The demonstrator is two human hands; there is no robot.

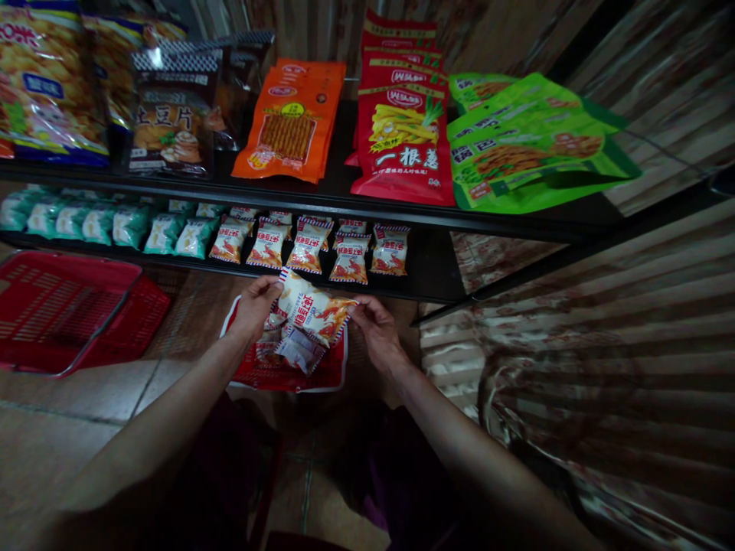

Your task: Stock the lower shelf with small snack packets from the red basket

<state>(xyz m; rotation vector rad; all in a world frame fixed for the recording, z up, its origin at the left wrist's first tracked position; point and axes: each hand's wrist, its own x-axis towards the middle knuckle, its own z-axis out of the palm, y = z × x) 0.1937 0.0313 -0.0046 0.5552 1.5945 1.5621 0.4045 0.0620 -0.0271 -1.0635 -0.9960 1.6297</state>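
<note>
Between my two hands a small snack bag is stretched out, its printed front facing up, with an orange food picture at one end. My left hand pinches the left end of the bag, and my right hand pinches the right end. Right below it is a red basket holding several small snack packets, partly hidden by the bag. Just beyond my hands, similar snack bags stand in rows on the lower shelf.
Teal packets line the lower shelf's left part. The upper shelf carries larger bags: orange, red, green and potato-chip bags. Another red basket sits on the tiled floor at left. A patterned curtain hangs at right.
</note>
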